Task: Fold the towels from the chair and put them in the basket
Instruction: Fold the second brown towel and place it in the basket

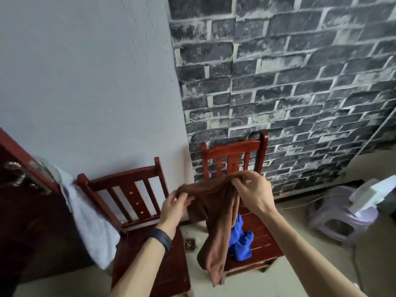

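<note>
A brown towel [216, 221] hangs in the air in front of the right-hand wooden chair [259, 234]. My left hand [174, 207] pinches its top edge at the left and my right hand [249, 192] pinches the same edge at the right. The cloth droops between them and trails down below the seat's front edge. A crumpled blue towel [241, 241] lies on that chair's seat, partly hidden behind the brown one. No basket is in view.
A second wooden chair [137, 200] stands to the left against the pale wall. A white towel [85, 219] hangs over a dark wooden door [21, 200] at the far left. A lilac plastic stool [338, 219] holding a white fan stands at the right. A floor drain [189, 244] lies between the chairs.
</note>
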